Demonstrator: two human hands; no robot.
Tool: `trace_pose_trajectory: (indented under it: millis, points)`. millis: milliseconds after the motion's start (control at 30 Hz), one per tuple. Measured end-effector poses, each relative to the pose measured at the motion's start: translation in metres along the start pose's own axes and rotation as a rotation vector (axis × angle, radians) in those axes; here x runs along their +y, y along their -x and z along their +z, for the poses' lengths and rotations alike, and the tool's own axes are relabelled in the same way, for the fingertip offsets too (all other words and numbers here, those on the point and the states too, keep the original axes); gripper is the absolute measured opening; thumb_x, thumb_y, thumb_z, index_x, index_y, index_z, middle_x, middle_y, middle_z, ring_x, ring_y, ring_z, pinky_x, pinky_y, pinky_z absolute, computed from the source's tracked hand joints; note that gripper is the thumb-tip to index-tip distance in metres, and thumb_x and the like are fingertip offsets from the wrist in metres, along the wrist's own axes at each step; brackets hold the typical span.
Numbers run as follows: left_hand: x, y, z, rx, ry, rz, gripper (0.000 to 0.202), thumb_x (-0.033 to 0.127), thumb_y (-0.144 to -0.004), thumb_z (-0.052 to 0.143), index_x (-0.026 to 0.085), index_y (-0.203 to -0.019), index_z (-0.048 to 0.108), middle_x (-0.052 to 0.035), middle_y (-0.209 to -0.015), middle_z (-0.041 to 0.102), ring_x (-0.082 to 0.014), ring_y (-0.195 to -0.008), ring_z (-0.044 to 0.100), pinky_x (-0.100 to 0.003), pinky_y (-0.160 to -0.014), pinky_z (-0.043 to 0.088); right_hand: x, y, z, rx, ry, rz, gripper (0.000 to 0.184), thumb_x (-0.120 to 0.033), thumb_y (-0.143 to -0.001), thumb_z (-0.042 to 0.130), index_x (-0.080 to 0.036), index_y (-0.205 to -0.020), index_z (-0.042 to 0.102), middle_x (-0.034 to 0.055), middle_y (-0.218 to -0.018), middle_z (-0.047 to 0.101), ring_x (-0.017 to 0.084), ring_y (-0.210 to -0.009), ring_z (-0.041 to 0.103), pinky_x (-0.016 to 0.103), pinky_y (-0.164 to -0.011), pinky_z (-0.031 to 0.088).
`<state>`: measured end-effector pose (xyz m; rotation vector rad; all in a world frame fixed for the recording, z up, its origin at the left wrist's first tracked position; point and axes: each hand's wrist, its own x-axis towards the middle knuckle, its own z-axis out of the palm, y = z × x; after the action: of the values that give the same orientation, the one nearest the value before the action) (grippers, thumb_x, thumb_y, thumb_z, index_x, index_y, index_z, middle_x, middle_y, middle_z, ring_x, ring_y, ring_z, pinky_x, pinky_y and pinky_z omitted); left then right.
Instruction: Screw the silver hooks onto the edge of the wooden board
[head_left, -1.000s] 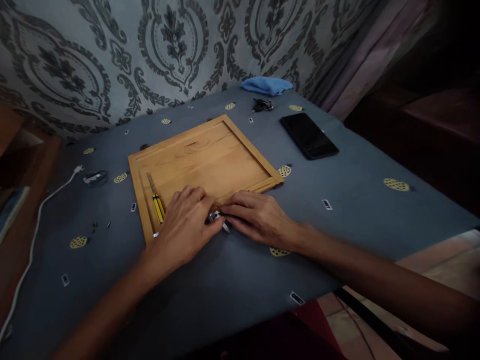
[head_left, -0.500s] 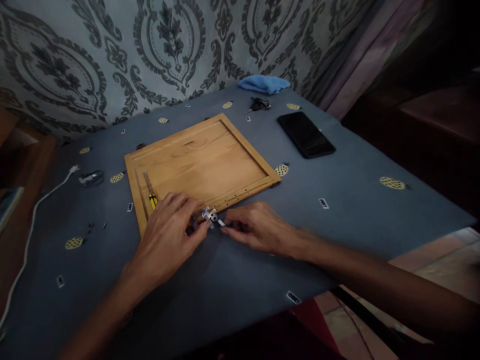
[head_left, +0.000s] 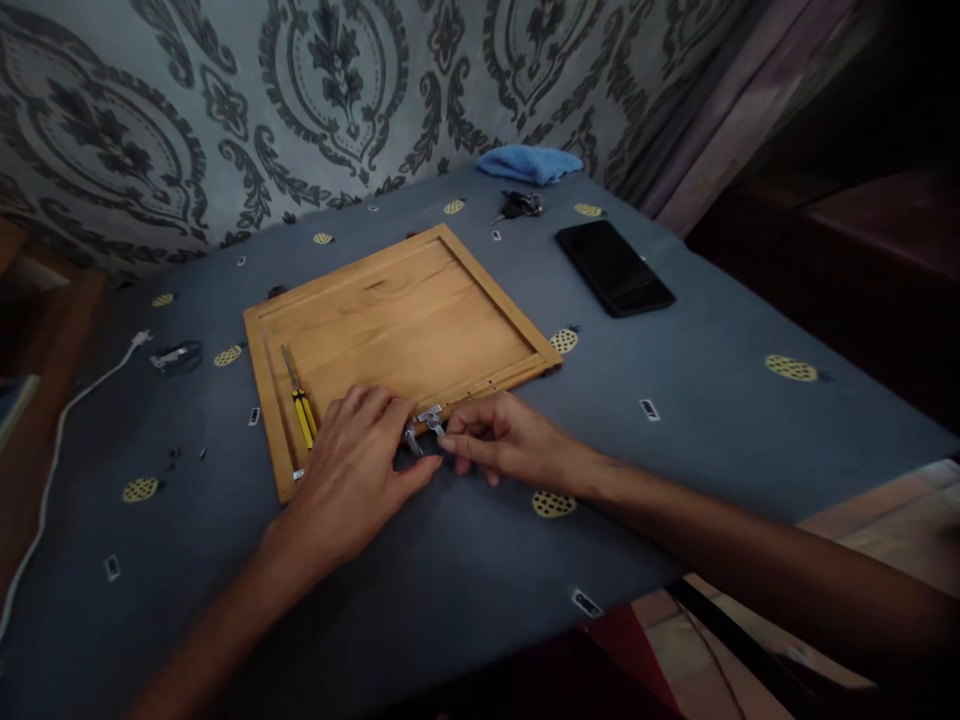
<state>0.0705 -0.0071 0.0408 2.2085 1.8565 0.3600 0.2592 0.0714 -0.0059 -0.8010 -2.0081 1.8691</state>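
A framed wooden panel [head_left: 375, 310], like a cabinet door, lies flat on the table. At its near edge my right hand [head_left: 506, 435] pinches a small silver metal hinge plate [head_left: 431, 416] between thumb and fingers, with the plate's wide end over the frame. Just left of it, a curved shiny hinge piece [head_left: 412, 437] sits between the thumb and fingers of my left hand [head_left: 360, 470], which arches over the panel's near left part. My left fingers partly hide it. A yellow and black screwdriver [head_left: 302, 408] lies on the panel beside my left hand.
Small dark screws [head_left: 174, 458] and a metal piece with a dark loop [head_left: 177, 356] lie on the left, near a white cable [head_left: 71, 410]. A black phone [head_left: 613, 268], keys [head_left: 519, 205] and a blue cloth [head_left: 529, 164] are at the back right of the table [head_left: 712, 420].
The hinge plate in my right fingers has turned and now lies over the frame edge. My left hand has shifted slightly right, with its thumb stretched further out.
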Motion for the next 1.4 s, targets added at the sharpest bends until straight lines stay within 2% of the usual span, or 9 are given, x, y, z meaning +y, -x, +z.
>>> trace_pose_trajectory:
  millis: [333,500,700,867,933,1000,1133,1267,1400]
  points:
    - [0.001,-0.005,0.004,-0.023,0.01,-0.011,0.024,0.036,-0.083,0.075,0.021,-0.099,0.066,-0.0052,-0.105,0.068,-0.0287,-0.105,0.058,-0.046,-0.091,0.046,0.001,-0.005,0.0,-0.027,-0.097,0.027,0.034,-0.049,-0.088,0.065,-0.018,-0.074,0.061,-0.0015,-0.061,0.062,0.007,-0.046,0.044,0.02,-0.04,0.033]
    - [0.003,-0.006,0.005,-0.018,0.005,-0.018,0.021,0.037,-0.083,0.074,0.022,-0.095,0.066,-0.0044,-0.101,0.068,-0.0278,-0.103,0.058,-0.044,-0.089,0.046,0.0,-0.007,-0.001,-0.026,-0.092,-0.001,0.033,-0.044,-0.089,0.064,-0.018,-0.069,0.059,-0.0011,-0.059,0.061,0.008,-0.049,0.044,0.023,-0.046,0.033]
    - [0.006,-0.007,0.007,-0.001,-0.012,-0.038,0.021,0.036,-0.084,0.073,0.02,-0.096,0.067,-0.0048,-0.099,0.067,-0.028,-0.102,0.058,-0.044,-0.088,0.045,0.002,-0.008,0.002,-0.007,-0.042,-0.047,0.033,-0.045,-0.09,0.061,-0.019,-0.07,0.058,-0.0006,-0.059,0.061,0.01,-0.053,0.051,0.024,-0.05,0.036]
    - [0.008,-0.007,0.006,-0.015,-0.024,-0.043,0.021,0.035,-0.085,0.072,0.02,-0.099,0.068,-0.0049,-0.099,0.067,-0.0286,-0.103,0.058,-0.045,-0.088,0.046,0.0,-0.002,0.0,0.08,0.096,-0.09,0.028,-0.039,-0.093,0.059,-0.017,-0.077,0.066,-0.0009,-0.061,0.061,0.012,-0.056,0.053,0.024,-0.053,0.039]
    - [0.009,-0.007,0.005,-0.019,-0.032,-0.043,0.021,0.034,-0.085,0.072,0.021,-0.101,0.069,-0.0051,-0.099,0.067,-0.0289,-0.103,0.058,-0.046,-0.088,0.047,-0.003,0.003,-0.004,0.161,0.236,-0.149,0.019,-0.03,-0.093,0.06,-0.016,-0.087,0.071,0.0003,-0.067,0.064,0.012,-0.061,0.055,0.024,-0.057,0.04]
    - [0.009,-0.007,0.004,-0.021,-0.04,-0.042,0.022,0.035,-0.085,0.072,0.02,-0.101,0.069,-0.0054,-0.099,0.068,-0.0294,-0.103,0.058,-0.047,-0.089,0.047,-0.003,0.007,-0.009,0.206,0.456,-0.3,0.017,-0.022,-0.095,0.057,-0.015,-0.101,0.072,0.0043,-0.082,0.071,0.014,-0.071,0.062,0.026,-0.064,0.046]
    - [0.008,-0.006,0.005,-0.018,-0.045,-0.026,0.024,0.035,-0.085,0.072,0.02,-0.103,0.069,-0.0056,-0.1,0.067,-0.0302,-0.103,0.059,-0.048,-0.089,0.047,-0.001,0.011,-0.017,0.137,0.695,-0.546,0.024,-0.018,-0.099,0.054,-0.013,-0.118,0.068,0.0121,-0.116,0.07,0.02,-0.099,0.07,0.033,-0.082,0.056]
    - [0.006,-0.005,0.006,0.003,-0.036,-0.002,0.025,0.034,-0.086,0.071,0.019,-0.107,0.068,-0.0053,-0.1,0.066,-0.0305,-0.102,0.059,-0.05,-0.088,0.047,0.0,0.013,-0.021,0.083,0.849,-0.547,0.029,-0.015,-0.098,0.057,-0.017,-0.125,0.067,0.012,-0.13,0.067,0.022,-0.106,0.071,0.035,-0.082,0.06]
    - [0.004,-0.004,0.007,0.018,-0.015,0.024,0.026,0.034,-0.087,0.071,0.021,-0.108,0.067,-0.0045,-0.101,0.066,-0.0294,-0.101,0.059,-0.049,-0.087,0.048,-0.003,0.015,-0.022,0.042,0.922,-0.527,0.03,-0.014,-0.098,0.057,-0.02,-0.125,0.068,0.0095,-0.135,0.066,0.02,-0.099,0.073,0.032,-0.076,0.06]
